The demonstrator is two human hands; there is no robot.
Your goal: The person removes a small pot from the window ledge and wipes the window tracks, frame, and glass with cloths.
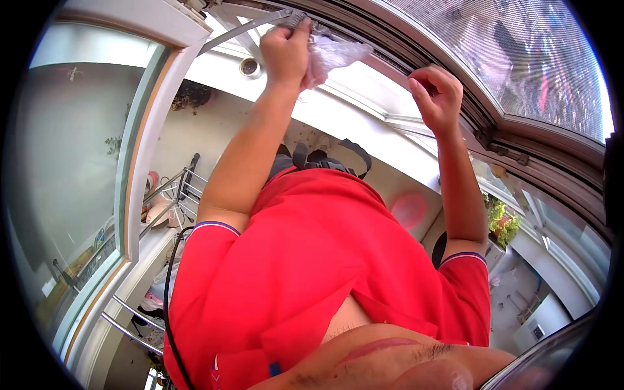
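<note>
My left hand point(285, 53) is raised to the dark window frame point(383, 55) at the top of the head view. Its fingers are closed on a crumpled, translucent whitish plastic bag point(330, 57), which hangs out to the right of the fist. A grey, ribbed patch of material shows above the fingertips, beside a metal window stay point(244, 29). My right hand point(439, 99) is raised close to the lower edge of the frame. Its fingers curl loosely inward with a gap by the thumb, and nothing shows in them. Whether its fingertips touch the frame I cannot tell.
A mesh window panel point(494, 45) fills the upper right. An open glass sash point(84, 182) stands at the left. Below are a white ledge point(227, 71) with a small round cup point(249, 67), a metal rack point(185, 188) and a green plant point(500, 221).
</note>
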